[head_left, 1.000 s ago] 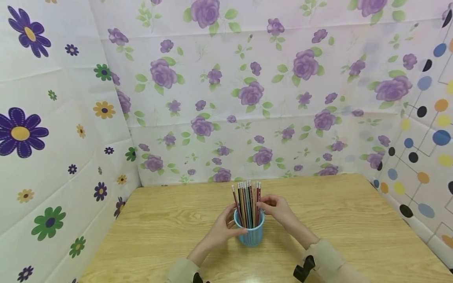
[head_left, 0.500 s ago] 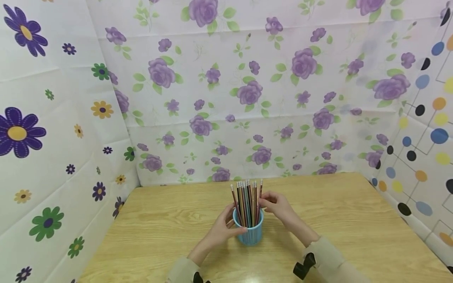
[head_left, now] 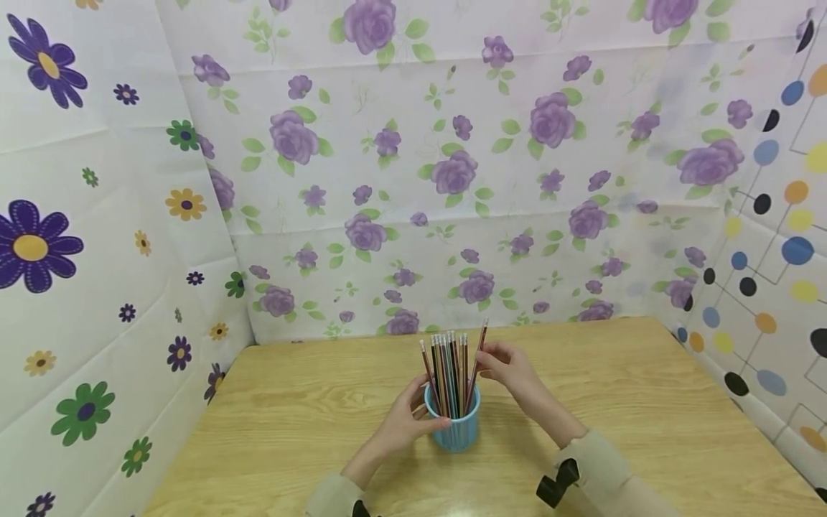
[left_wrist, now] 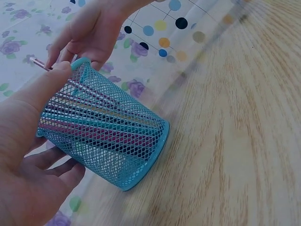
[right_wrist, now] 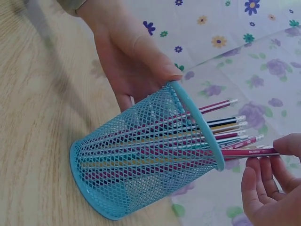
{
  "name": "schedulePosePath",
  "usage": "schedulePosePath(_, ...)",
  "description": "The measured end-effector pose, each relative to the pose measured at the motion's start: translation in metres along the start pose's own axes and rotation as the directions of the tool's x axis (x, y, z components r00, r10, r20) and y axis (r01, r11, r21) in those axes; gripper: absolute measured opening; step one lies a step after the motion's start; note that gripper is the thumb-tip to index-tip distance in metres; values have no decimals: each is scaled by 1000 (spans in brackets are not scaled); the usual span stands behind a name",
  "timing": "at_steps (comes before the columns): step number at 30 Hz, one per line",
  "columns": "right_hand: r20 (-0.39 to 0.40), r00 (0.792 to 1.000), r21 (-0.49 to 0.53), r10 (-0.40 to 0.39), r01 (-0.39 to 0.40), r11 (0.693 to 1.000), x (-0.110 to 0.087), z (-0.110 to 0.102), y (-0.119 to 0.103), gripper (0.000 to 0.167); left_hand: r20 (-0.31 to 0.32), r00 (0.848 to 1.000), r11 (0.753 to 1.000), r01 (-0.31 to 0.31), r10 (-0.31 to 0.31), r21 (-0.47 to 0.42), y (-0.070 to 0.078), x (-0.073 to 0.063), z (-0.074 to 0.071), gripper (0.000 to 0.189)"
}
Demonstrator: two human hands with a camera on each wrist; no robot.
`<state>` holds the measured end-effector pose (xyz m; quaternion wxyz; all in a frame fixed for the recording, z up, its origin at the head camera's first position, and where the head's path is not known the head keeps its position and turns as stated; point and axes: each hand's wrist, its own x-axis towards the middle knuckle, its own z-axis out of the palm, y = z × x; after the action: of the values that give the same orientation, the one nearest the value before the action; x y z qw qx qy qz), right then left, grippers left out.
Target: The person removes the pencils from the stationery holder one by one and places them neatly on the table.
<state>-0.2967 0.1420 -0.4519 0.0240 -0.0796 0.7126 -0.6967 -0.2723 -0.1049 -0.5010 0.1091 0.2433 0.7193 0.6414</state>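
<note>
A light blue mesh pencil cup (head_left: 456, 435) stands upright on the wooden table, filled with several eraser-tipped pencils (head_left: 449, 373) in red, black, gold and green. My left hand (head_left: 400, 425) grips the cup from its left side, the thumb at the rim, as the right wrist view also shows. At the right of the cup my right hand (head_left: 514, 376) pinches a dark red pencil (right_wrist: 242, 152) between thumb and fingers near its eraser end. This pencil leans outward over the rim and its eraser stands higher than the others; its lower part is still inside the cup.
The wooden table (head_left: 310, 409) spreads to both sides of the cup. Behind it hangs a cloth with purple roses (head_left: 368, 233); a daisy-patterned cloth (head_left: 116, 215) hangs at the left and a dotted cloth (head_left: 769, 287) at the right.
My right hand has drawn the dark red pencil upward and tilted it to the right, away from the other pencils. My left hand keeps its hold on the cup.
</note>
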Motion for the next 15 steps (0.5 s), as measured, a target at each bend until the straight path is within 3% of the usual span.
schedulePosePath(7, -27, 1000, 74, 5, -3, 997, 3, -3, -7, 31, -7, 1000, 1000, 12, -12, 3, -1, -1, -1, 84)
schedulePosePath(15, -27, 999, 226, -29, 34, 974, 6, -10, -14, 14, -4, 1000, 1000, 15, -15, 8, 3, -1, 0, 84)
